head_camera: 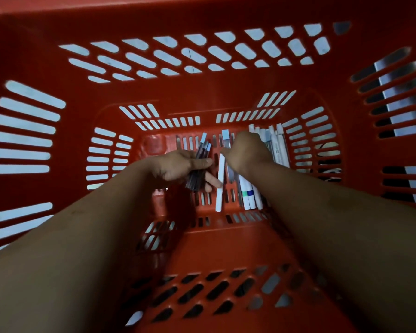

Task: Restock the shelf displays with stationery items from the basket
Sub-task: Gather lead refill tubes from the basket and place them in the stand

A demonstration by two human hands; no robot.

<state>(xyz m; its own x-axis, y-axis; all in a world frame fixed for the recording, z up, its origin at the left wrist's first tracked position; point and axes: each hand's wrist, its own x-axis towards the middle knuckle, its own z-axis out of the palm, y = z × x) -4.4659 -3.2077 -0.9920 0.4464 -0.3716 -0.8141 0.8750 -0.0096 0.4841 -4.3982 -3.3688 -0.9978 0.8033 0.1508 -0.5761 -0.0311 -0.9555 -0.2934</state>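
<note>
I look straight down into a deep red slotted basket [226, 87]. My left hand [178, 165] grips a bundle of dark pens with pale blue caps [201, 162], held just above the basket floor. My right hand [246, 152] reaches down onto the loose stationery at the bottom right, its fingers hidden behind the back of the hand. A single white pen [220, 186] lies between the two hands. More white pens and markers [250, 198], some with green and blue bands, lie beside it under my right wrist, and several white pens [277, 145] lie along the right wall.
The basket's red walls rise steeply on all sides and fill the view. A pale floor shows through the slots [24, 138]. The left half of the basket floor [154, 143] holds no items. Something dark and metallic shows through the right wall slots [399, 97].
</note>
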